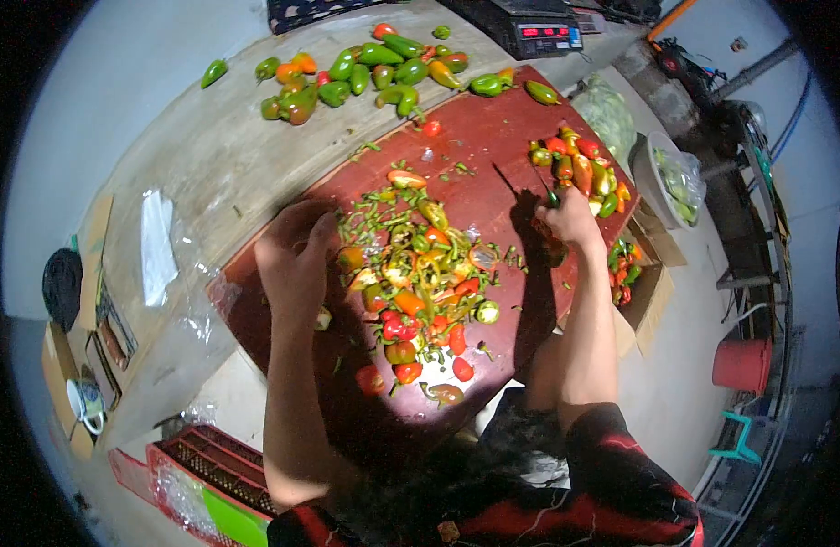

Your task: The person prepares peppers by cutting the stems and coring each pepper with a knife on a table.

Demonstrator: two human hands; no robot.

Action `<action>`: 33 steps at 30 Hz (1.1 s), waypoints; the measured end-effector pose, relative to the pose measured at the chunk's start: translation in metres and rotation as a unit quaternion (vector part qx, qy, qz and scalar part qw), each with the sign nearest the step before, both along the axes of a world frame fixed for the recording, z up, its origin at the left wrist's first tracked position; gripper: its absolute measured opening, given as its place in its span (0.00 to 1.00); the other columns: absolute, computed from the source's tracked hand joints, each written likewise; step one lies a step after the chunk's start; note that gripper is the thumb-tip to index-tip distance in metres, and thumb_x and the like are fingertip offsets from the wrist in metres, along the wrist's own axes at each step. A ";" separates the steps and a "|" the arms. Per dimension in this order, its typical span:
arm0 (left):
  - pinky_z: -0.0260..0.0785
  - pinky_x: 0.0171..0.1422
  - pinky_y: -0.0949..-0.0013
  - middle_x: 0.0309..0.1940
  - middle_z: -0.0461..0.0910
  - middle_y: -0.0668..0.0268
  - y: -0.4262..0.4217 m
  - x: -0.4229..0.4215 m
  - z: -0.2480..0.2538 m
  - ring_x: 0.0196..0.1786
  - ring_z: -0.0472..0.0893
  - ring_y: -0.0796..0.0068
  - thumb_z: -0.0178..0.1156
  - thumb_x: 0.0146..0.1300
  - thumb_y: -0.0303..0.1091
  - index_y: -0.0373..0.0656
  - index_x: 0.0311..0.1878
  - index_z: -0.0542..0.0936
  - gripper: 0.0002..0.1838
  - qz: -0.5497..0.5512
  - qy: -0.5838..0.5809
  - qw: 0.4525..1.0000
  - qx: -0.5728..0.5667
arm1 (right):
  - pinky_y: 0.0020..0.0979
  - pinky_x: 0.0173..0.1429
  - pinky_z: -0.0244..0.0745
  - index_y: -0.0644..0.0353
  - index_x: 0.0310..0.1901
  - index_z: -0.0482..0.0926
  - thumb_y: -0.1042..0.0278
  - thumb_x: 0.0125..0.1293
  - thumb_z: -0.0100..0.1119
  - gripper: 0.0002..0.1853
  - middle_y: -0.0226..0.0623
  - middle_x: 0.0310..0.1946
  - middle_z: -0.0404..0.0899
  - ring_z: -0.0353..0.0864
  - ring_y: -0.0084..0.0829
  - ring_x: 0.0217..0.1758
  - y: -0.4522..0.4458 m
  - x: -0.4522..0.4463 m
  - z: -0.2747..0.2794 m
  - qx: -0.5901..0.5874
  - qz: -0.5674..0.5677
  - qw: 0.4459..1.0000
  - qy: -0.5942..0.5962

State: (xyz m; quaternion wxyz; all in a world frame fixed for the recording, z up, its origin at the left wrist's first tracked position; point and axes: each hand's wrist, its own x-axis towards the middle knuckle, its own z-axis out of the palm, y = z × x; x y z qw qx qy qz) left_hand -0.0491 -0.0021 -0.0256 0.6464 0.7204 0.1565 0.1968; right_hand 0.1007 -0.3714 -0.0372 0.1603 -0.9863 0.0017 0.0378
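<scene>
Right fingers (566,208): closed round knife (553,197), partly hidden | left fingers (322,233): curled, shadowed, hold unclear | cut peppers (408,303): between

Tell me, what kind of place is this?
Probably a room for preparing or packing vegetables: cut peppers lie on a red board, a digital scale stands nearby, and a cardboard box holds more.

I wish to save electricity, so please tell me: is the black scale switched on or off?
On: red digits glow on the front of the black scale.
</scene>
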 end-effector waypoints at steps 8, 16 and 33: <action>0.68 0.38 0.79 0.30 0.78 0.71 0.003 0.002 -0.012 0.32 0.76 0.84 0.64 0.66 0.26 0.34 0.46 0.81 0.08 -0.013 0.017 0.998 -0.057 | 0.41 0.50 0.78 0.64 0.45 0.85 0.67 0.59 0.66 0.13 0.50 0.32 0.86 0.87 0.46 0.40 -0.025 0.012 0.007 0.234 -0.162 0.931 -0.229; 0.62 0.34 0.79 0.25 0.73 0.73 -0.003 0.001 -0.004 0.28 0.68 0.86 0.63 0.67 0.26 0.33 0.44 0.80 0.06 -0.055 0.006 0.995 -0.086 | 0.40 0.66 0.72 0.62 0.58 0.79 0.76 0.56 0.63 0.25 0.48 0.60 0.74 0.78 0.47 0.62 -0.023 0.016 -0.015 0.113 -0.031 0.963 -0.242; 0.74 0.46 0.72 0.36 0.84 0.62 -0.005 -0.001 0.010 0.39 0.82 0.75 0.65 0.65 0.28 0.32 0.48 0.81 0.12 -0.028 0.025 0.999 -0.009 | 0.47 0.64 0.75 0.42 0.67 0.75 0.80 0.56 0.58 0.34 0.51 0.63 0.67 0.73 0.52 0.62 0.002 0.012 -0.018 -0.037 -0.054 0.980 -0.187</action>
